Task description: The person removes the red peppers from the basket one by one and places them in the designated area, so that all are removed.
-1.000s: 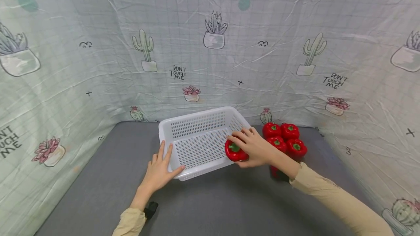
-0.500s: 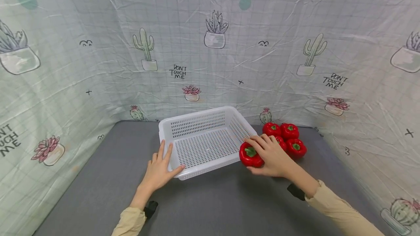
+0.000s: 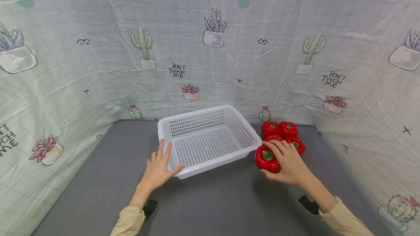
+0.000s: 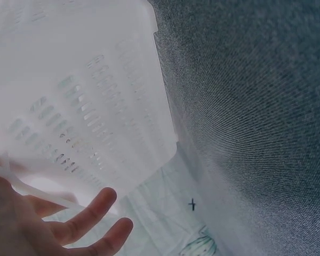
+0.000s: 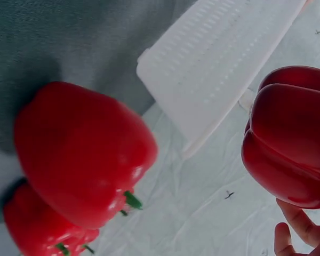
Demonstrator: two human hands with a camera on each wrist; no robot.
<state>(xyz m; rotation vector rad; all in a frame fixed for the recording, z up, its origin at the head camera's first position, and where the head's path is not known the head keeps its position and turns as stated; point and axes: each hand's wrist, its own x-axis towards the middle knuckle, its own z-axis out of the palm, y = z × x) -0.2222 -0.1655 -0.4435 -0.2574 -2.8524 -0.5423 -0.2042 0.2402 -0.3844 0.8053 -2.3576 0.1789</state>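
Note:
My right hand (image 3: 288,163) grips a red bell pepper (image 3: 265,160), fingers over its top and thumb at its lower side. The pepper is just outside the right front corner of a white perforated plastic basket (image 3: 214,163). In the right wrist view this pepper (image 5: 290,138) shows at the right edge, with fingertips beneath it. My left hand (image 3: 157,170) rests on the basket's left front corner with spread, fairly straight fingers. The left wrist view shows the basket's outer wall (image 4: 80,64) and several fingers (image 4: 90,216) at its rim.
Several more red bell peppers (image 3: 288,129) stand close together behind the right hand, partly hidden by it. The grey table (image 3: 210,207) meets a cactus-print cloth (image 3: 214,68) at the back and both sides. Black bands are on both wrists.
The right hand has moved right with the bell pepper, from over the basket's right front rim to beyond its corner. The left hand and basket have stayed in place.

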